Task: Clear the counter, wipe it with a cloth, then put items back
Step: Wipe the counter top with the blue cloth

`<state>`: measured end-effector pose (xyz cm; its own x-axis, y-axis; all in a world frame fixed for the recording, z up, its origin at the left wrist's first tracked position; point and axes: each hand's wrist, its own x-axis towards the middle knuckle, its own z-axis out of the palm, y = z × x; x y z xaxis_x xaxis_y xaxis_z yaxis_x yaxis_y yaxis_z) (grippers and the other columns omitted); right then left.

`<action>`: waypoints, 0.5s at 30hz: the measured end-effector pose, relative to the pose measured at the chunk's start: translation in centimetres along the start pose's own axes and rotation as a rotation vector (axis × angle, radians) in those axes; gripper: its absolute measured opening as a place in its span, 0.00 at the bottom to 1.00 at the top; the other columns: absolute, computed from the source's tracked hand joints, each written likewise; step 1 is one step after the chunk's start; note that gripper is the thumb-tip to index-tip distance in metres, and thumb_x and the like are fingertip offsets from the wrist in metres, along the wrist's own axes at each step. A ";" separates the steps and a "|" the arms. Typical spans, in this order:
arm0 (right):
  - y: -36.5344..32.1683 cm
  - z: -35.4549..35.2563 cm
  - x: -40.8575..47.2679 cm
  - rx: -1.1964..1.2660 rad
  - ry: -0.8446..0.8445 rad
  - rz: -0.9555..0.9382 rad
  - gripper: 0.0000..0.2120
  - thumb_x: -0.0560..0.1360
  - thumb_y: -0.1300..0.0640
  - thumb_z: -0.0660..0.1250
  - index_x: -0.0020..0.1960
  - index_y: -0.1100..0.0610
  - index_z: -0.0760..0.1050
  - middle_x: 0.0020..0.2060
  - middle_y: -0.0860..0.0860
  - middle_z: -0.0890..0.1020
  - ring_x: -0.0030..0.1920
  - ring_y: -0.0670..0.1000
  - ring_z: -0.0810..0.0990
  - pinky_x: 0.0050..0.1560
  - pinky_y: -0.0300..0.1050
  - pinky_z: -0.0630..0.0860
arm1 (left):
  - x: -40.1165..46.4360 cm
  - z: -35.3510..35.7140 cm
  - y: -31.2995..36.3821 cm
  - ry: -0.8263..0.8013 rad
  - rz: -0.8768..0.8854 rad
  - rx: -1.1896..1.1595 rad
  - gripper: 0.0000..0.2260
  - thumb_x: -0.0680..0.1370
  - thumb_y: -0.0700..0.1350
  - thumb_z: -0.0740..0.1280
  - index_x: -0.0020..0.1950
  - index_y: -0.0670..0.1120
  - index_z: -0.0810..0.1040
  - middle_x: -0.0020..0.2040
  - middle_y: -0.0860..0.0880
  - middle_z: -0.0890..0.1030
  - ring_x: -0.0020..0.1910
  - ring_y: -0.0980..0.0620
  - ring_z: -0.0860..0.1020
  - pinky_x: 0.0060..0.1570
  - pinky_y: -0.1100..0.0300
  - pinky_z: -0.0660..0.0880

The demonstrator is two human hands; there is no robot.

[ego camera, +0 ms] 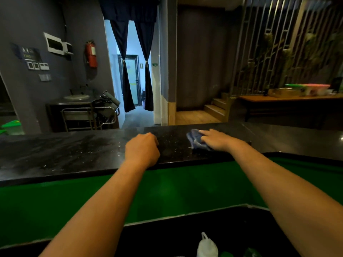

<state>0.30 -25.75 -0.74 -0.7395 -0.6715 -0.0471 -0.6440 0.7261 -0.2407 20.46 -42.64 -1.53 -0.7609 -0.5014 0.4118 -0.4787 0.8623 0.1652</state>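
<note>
A black speckled stone counter runs across the view, bare and with wet streaks and droplets on it. A crumpled blue cloth lies on the counter right of centre. My right hand presses flat on the cloth, fingers stretched over it. My left hand rests on the counter near its front edge, curled into a loose fist with nothing visible in it.
A green ledge lies below the counter's front edge. A white squeeze bottle stands in the dark space at the bottom. Beyond the counter are a metal trolley, a curtained doorway and wooden steps.
</note>
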 end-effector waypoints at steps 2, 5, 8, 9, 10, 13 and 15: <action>0.6 -0.1 1.0 -0.081 -0.004 0.017 0.35 0.71 0.29 0.46 0.76 0.38 0.60 0.81 0.50 0.51 0.79 0.63 0.53 0.74 0.69 0.50 | 0.4 0.8 1.5 0.008 -0.015 0.004 0.14 0.76 0.42 0.64 0.57 0.53 0.83 0.52 0.47 0.84 0.48 0.44 0.81 0.43 0.52 0.76; 0.4 1.6 -1.6 -0.106 0.019 -0.184 0.27 0.78 0.30 0.48 0.77 0.32 0.53 0.81 0.46 0.48 0.80 0.60 0.47 0.75 0.66 0.44 | 1.2 1.4 3.0 0.011 -0.067 -0.018 0.14 0.77 0.42 0.64 0.58 0.55 0.83 0.55 0.47 0.83 0.50 0.44 0.81 0.44 0.52 0.75; 3.2 1.8 -3.7 0.006 -0.018 -0.444 0.24 0.81 0.35 0.52 0.76 0.33 0.55 0.80 0.41 0.52 0.79 0.48 0.49 0.77 0.58 0.46 | 1.7 2.0 4.6 0.026 -0.130 -0.103 0.14 0.78 0.43 0.64 0.58 0.55 0.84 0.57 0.47 0.84 0.52 0.44 0.82 0.47 0.51 0.78; 4.8 1.1 -2.6 0.003 -0.060 -0.480 0.23 0.82 0.37 0.53 0.76 0.34 0.57 0.80 0.41 0.54 0.79 0.47 0.50 0.78 0.56 0.47 | 1.8 2.2 5.3 0.030 -0.146 -0.132 0.14 0.78 0.42 0.64 0.58 0.55 0.84 0.56 0.47 0.84 0.51 0.43 0.82 0.48 0.51 0.79; 6.6 0.4 -0.4 -0.014 -0.083 -0.477 0.23 0.82 0.38 0.51 0.77 0.35 0.56 0.80 0.43 0.55 0.79 0.48 0.51 0.78 0.57 0.48 | 2.0 2.5 6.2 0.030 -0.157 -0.152 0.14 0.78 0.42 0.64 0.57 0.54 0.84 0.56 0.47 0.84 0.51 0.43 0.82 0.49 0.50 0.80; 8.3 -1.0 5.3 -0.125 -0.044 -0.220 0.26 0.82 0.38 0.44 0.79 0.38 0.52 0.81 0.46 0.51 0.80 0.55 0.48 0.77 0.63 0.49 | 2.2 3.7 8.8 0.041 -0.180 -0.193 0.12 0.77 0.42 0.63 0.54 0.50 0.85 0.53 0.47 0.84 0.50 0.43 0.81 0.45 0.54 0.78; 5.9 -0.5 6.6 -0.182 -0.021 -0.243 0.25 0.83 0.40 0.46 0.80 0.39 0.50 0.81 0.47 0.49 0.80 0.57 0.49 0.77 0.63 0.48 | 2.1 4.4 9.8 0.086 -0.226 -0.175 0.11 0.76 0.42 0.64 0.52 0.49 0.85 0.53 0.46 0.84 0.49 0.43 0.80 0.41 0.56 0.71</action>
<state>-8.45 -25.84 -1.94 -0.5565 -0.8303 -0.0301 -0.8275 0.5571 -0.0703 12.19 -35.55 -2.97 -0.6005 -0.6805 0.4199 -0.5434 0.7325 0.4101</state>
